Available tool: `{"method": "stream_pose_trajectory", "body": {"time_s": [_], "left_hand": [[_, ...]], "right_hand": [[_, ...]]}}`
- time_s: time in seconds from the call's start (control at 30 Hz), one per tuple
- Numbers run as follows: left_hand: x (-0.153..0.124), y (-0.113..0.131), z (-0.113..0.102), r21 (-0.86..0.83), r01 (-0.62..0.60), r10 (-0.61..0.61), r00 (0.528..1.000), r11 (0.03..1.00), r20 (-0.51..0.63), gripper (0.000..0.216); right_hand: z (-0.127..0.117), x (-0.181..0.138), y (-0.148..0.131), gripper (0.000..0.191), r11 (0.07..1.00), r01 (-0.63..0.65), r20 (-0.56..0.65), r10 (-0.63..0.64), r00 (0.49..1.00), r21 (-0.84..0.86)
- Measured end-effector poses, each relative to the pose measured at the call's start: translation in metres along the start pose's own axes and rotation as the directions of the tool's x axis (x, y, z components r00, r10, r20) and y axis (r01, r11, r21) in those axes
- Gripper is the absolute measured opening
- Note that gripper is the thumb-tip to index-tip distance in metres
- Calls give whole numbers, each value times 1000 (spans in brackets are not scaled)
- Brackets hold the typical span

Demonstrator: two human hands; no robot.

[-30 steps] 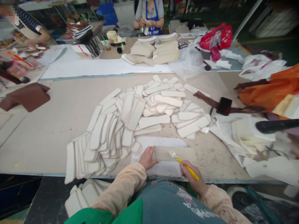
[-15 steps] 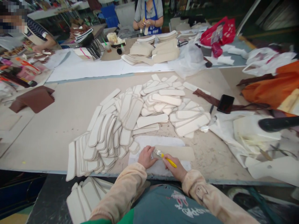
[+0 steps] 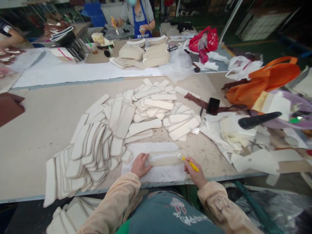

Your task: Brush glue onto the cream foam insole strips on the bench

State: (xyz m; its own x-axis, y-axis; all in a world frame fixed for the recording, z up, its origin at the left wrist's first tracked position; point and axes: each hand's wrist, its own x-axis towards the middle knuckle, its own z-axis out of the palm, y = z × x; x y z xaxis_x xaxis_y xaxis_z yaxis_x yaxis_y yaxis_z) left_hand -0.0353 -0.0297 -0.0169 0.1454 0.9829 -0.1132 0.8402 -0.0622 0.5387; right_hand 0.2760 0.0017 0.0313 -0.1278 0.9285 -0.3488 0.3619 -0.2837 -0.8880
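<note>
Your right fingers (image 3: 189,168) grip a yellow-handled brush (image 3: 195,167); your left fingers (image 3: 145,157), spread, touch the flat beige strip (image 3: 168,162) between them. Too light a left press could let brush drag skid it.

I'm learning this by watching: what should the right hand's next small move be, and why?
Probably guide the yellow brush with the right hand toward the right end of the beige piece. The white streak runs from near the left hand to the bristles, while the surface beyond them looks bare. The left hand, at the opposite end, seems to steady the piece.
</note>
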Motion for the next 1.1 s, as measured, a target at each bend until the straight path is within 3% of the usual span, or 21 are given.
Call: {"method": "stream_pose_trajectory", "body": {"time_s": [0.13, 0.23, 0.37, 0.5, 0.67, 0.83, 1.1], "left_hand": [[0, -2, 1, -4, -6, 6, 1000, 1000, -2, 59], [-1, -3, 0, -25, -6, 6, 1000, 1000, 4, 62], [-2, -3, -2, -66, -6, 7, 1000, 998, 20, 68], [-3, -2, -5, -60, 6, -4, 1000, 998, 30, 67], [-2, -2, -4, -48, 2, 0, 999, 999, 36, 63], [-1, -4, -2, -41, -12, 14, 999, 999, 31, 63], [1, -7, 2, -25, -26, 26, 1000, 999, 4, 62]], "right_hand": [[-15, -4, 0, 34, 1000, -8, -83, 7, 997, -14], [-5, -9, -12, 32, 1000, 9, -87, -8, 996, 16], [37, -14, -34, 30, 997, 29, 95, -36, 995, 74], [85, -12, -44, 31, 994, 2, 328, -37, 944, 108], [110, -6, -36, 29, 994, -2, 411, -44, 911, 111], [93, -6, -25, 29, 996, -22, 345, -9, 939, 87], [25, -10, -8, 30, 996, -76, 121, 70, 990, 44]]}}
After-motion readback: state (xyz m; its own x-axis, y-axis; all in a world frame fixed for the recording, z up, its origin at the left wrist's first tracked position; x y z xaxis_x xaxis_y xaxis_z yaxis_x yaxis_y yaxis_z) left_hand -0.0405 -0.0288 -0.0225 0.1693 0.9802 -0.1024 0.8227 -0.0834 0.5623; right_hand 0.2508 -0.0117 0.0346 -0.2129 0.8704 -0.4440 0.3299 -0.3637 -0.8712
